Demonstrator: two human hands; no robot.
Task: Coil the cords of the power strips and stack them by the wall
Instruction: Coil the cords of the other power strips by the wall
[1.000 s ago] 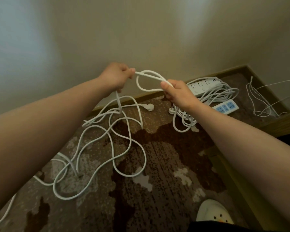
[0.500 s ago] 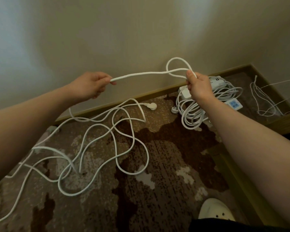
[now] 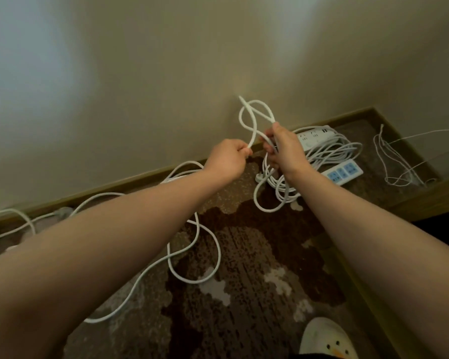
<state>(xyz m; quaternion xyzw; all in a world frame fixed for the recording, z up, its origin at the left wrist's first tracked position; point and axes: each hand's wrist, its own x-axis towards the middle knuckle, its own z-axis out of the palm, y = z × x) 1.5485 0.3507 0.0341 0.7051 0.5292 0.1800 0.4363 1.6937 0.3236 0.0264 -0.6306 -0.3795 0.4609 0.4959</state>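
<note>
- No words, brand names or numbers can be read anywhere in the head view.
- The white power strip (image 3: 315,136) by the wall, near the far right corner of the floor, carries small dark marks beside its sockets; they are too small and blurred to read.
- The second power strip (image 3: 344,172), lying just in front of it on the carpet, shows blue socket faces but no print that can be made out.
- The white shoe (image 3: 324,339) at the near edge of the floor bears small dark dots and an orange patch, not lettering.
</note>
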